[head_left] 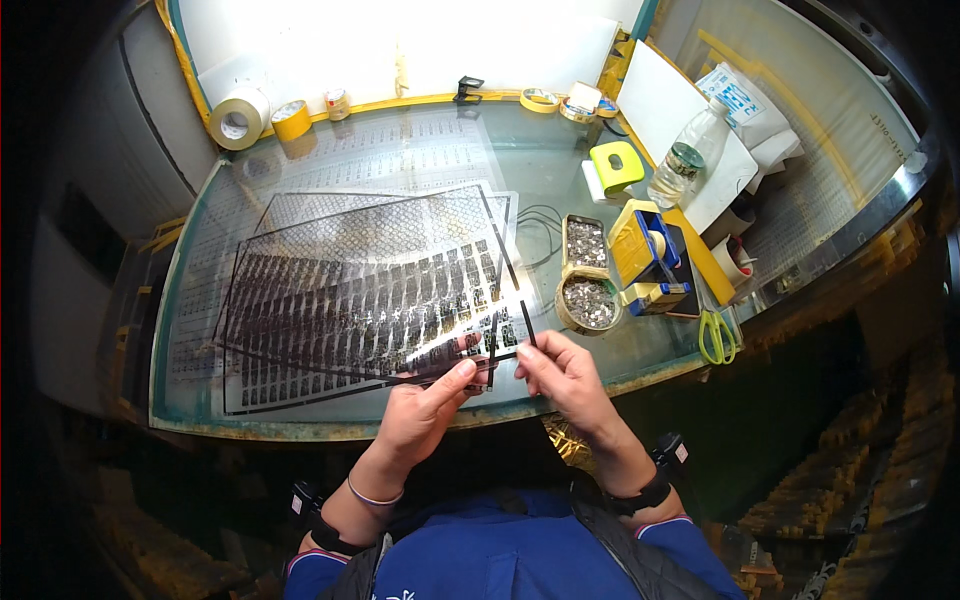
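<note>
A clear film sheet [380,300] with a dark border and rows of small black printed patterns is held tilted over the glass-topped table. My left hand [428,405] grips its near edge, thumb on top and fingers showing through from underneath. With thumb and fingers, my right hand [562,375] pinches the film's near right corner. At least one more film of the same kind overlaps it, and their edges are hard to tell apart. Just beyond my right hand stand a round tin [590,303] and a square tin [585,242], both filled with small flat bits.
Right of the tins are a blue and yellow tape dispenser [648,255] and green-handled scissors [716,338]. Behind them sit a lime-green hole punch [616,167] and a plastic bottle [690,155]. Tape rolls [240,118] line the bright back panel. Thin dark cable [540,232] lies beside the films.
</note>
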